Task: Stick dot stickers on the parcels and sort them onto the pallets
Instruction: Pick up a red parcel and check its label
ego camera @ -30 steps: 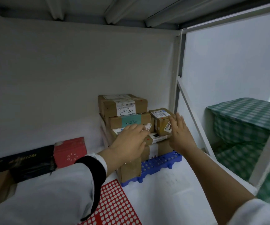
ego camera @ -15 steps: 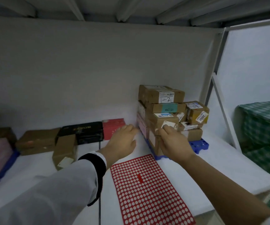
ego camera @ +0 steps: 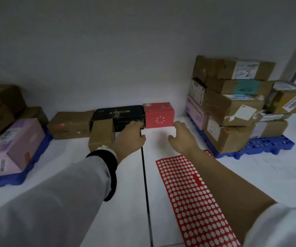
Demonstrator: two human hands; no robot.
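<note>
Left hand [ego camera: 129, 135] and right hand [ego camera: 183, 138], empty, fingers relaxed, flanking red box [ego camera: 158, 115].

red parcel [ego camera: 158, 114] upright against the wall

Dim, flat, bluish light, soft blur throughout, wide-angle bending at the edges.

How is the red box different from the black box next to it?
The red box is short and blocky; the black box is long. The red box has a ring of white letters; the black box has gold writing. Both sit on the white table by the wall.
</note>
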